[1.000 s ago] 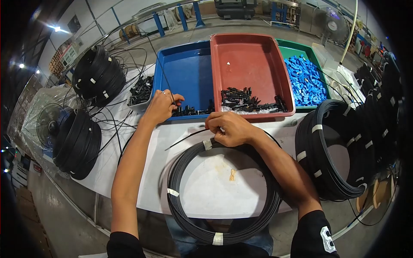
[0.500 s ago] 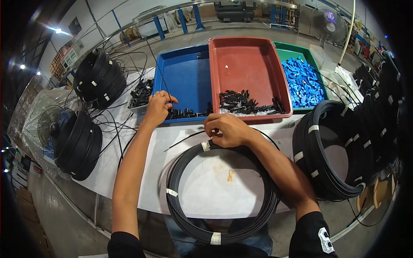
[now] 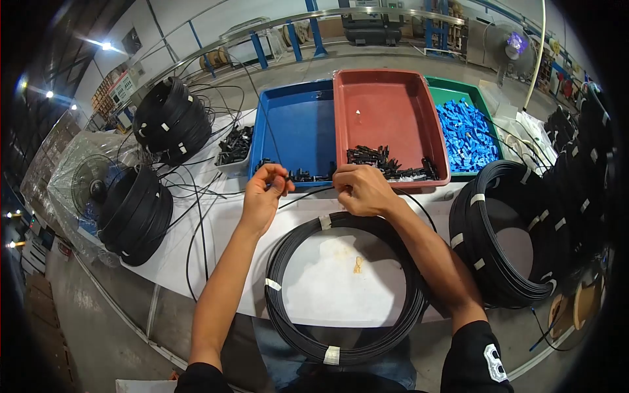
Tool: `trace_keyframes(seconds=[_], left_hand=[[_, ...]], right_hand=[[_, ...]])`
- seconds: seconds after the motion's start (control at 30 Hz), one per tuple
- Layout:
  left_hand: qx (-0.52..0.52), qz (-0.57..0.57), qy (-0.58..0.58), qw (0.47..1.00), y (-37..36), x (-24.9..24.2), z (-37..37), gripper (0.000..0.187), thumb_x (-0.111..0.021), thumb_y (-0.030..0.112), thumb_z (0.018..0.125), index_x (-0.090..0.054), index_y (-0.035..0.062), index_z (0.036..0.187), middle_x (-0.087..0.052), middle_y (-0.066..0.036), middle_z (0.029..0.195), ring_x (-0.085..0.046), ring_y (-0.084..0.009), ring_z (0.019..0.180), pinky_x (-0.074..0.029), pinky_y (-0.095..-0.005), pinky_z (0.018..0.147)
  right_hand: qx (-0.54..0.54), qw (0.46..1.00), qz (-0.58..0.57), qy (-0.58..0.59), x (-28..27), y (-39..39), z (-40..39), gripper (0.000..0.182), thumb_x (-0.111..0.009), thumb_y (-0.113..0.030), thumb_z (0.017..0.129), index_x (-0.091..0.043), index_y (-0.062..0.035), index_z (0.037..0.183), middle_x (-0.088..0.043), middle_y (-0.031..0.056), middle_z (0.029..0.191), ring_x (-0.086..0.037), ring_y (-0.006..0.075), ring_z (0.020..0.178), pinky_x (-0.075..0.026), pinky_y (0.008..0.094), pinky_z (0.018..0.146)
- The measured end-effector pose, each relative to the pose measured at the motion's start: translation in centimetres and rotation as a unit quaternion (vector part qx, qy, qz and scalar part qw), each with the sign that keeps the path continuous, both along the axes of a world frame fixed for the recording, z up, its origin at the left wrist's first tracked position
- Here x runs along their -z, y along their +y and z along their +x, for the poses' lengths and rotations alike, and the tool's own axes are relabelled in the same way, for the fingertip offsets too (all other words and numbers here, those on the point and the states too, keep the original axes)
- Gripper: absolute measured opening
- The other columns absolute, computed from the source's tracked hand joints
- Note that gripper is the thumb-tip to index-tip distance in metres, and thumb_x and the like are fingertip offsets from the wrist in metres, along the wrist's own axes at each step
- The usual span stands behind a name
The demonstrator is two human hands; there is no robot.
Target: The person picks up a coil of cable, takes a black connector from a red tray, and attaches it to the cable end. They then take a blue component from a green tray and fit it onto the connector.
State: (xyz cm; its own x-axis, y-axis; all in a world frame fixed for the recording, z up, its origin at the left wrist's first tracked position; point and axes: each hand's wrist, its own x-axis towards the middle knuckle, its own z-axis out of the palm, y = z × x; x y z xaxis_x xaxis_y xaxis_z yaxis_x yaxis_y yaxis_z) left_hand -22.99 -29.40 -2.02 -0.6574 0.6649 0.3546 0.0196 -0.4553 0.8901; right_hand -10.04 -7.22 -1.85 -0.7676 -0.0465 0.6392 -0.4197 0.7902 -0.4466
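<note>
My left hand (image 3: 262, 196) is closed in a pinch just in front of the blue tray (image 3: 263, 131). A small black piece (image 3: 287, 177) shows at its fingertips; its exact kind is too small to tell. My right hand (image 3: 362, 190) is closed around a black cable (image 3: 304, 196), whose free end points left towards my left hand. That grip is partly hidden by the fingers. Below both hands lies a coil of black cable (image 3: 276, 314), bound with white tape and overhanging the table's front edge.
A red tray (image 3: 386, 111) and the blue one hold small black parts. A green tray (image 3: 486, 108) contains blue pieces (image 3: 465, 137). A small white box of black parts (image 3: 234, 145) stands left. Cable coils (image 3: 171, 121) stand at left, with another stack (image 3: 481, 229) at right.
My left hand has moved right and nearer to me from the blue tray's left edge, with a small black piece at its fingertips. My right hand still grips the cable. The whole view has shifted slightly.
</note>
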Motion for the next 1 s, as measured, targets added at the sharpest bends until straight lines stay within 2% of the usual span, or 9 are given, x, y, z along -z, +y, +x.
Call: trace_keyframes(seconds=[0.13,0.17,0.23,0.33,0.5,0.6,0.77,0.83,1.0], left_hand=[[-0.096,0.010,0.069,0.993,1.1,0.3,1.6,0.023,-0.069,0.026,0.095,-0.062,0.0068,0.106,-0.063,0.000,0.091,-0.058,-0.0078,0.082,-0.043,-0.0211,0.076],[-0.179,0.005,0.092,0.980,1.5,0.8,2.4,0.024,-0.070,0.026,0.095,-0.061,0.0067,0.106,-0.061,0.001,0.091,-0.057,-0.0083,0.083,-0.042,-0.0221,0.076],[-0.310,-0.023,0.174,0.934,1.6,1.6,2.9,0.023,-0.072,0.026,0.094,-0.062,0.0068,0.103,-0.059,0.003,0.089,-0.053,-0.0068,0.083,-0.040,-0.0224,0.076],[-0.384,-0.044,0.225,0.894,0.9,0.8,3.2,0.022,-0.073,0.026,0.093,-0.065,0.0072,0.100,-0.062,0.002,0.089,-0.055,-0.0085,0.085,-0.040,-0.0240,0.078],[-0.343,-0.018,0.192,0.919,0.8,2.7,3.1,0.022,-0.068,0.012,0.095,-0.063,0.0038,0.114,-0.059,-0.002,0.101,-0.059,-0.0114,0.087,-0.050,-0.0239,0.082],[-0.305,-0.004,0.171,0.937,1.0,2.8,3.0,0.021,-0.066,0.011,0.096,-0.063,0.0019,0.114,-0.058,-0.004,0.103,-0.063,-0.0130,0.089,-0.054,-0.0256,0.083],[-0.332,0.018,0.263,0.905,0.9,2.2,3.5,0.010,-0.065,0.008,0.095,-0.068,-0.0014,0.098,-0.059,-0.008,0.103,-0.066,-0.0147,0.085,-0.057,-0.0265,0.073],[-0.332,-0.002,0.289,0.898,0.6,2.1,3.9,0.011,-0.065,0.008,0.096,-0.068,-0.0020,0.098,-0.058,-0.008,0.103,-0.066,-0.0150,0.085,-0.057,-0.0264,0.075],[-0.275,-0.049,0.381,0.881,0.3,1.3,5.1,0.011,-0.067,0.007,0.094,-0.069,-0.0028,0.097,-0.059,-0.008,0.101,-0.066,-0.0137,0.082,-0.056,-0.0238,0.074]], right_hand=[[0.039,0.999,-0.012,-0.029,-1.0,0.3,0.1,0.015,-0.058,-0.015,0.069,-0.062,-0.0003,0.073,-0.063,0.0116,0.078,-0.061,0.0285,0.064,-0.050,0.0394,0.062],[0.050,0.998,-0.009,-0.031,-1.1,0.3,0.2,0.018,-0.065,-0.019,0.076,-0.063,-0.0009,0.075,-0.063,0.0110,0.078,-0.061,0.0263,0.066,-0.050,0.0374,0.063],[0.053,0.998,-0.024,0.002,-1.2,-0.1,0.4,0.023,-0.069,-0.024,0.078,-0.061,-0.0020,0.073,-0.062,0.0106,0.076,-0.062,0.0284,0.067,-0.049,0.0380,0.063],[0.062,0.996,-0.057,0.038,-1.3,-0.3,0.4,0.030,-0.076,-0.028,0.080,-0.063,-0.0028,0.074,-0.064,0.0101,0.075,-0.063,0.0290,0.068,-0.049,0.0375,0.064],[0.060,0.993,-0.098,0.039,-0.9,-0.1,0.0,0.021,-0.081,-0.020,0.079,-0.072,-0.0019,0.087,-0.068,0.0102,0.083,-0.064,0.0236,0.070,-0.049,0.0342,0.063],[0.069,0.993,-0.089,0.038,-1.4,-0.5,0.5,0.023,-0.082,-0.021,0.079,-0.072,-0.0018,0.087,-0.069,0.0098,0.083,-0.064,0.0232,0.070,-0.050,0.0337,0.064],[0.062,0.993,-0.103,-0.016,-1.9,-0.2,0.2,0.022,-0.080,-0.019,0.080,-0.073,-0.0014,0.091,-0.069,0.0098,0.083,-0.065,0.0216,0.073,-0.052,0.0330,0.068],[0.021,0.989,-0.112,-0.099,-2.4,0.1,0.1,0.024,-0.079,-0.021,0.084,-0.073,0.0001,0.093,-0.068,0.0086,0.085,-0.063,0.0151,0.076,-0.050,0.0308,0.067],[-0.048,0.986,-0.135,-0.088,-3.5,-1.7,0.6,0.022,-0.079,-0.017,0.081,-0.074,0.0008,0.094,-0.073,0.0120,0.087,-0.067,0.0180,0.073,-0.052,0.0343,0.069]])
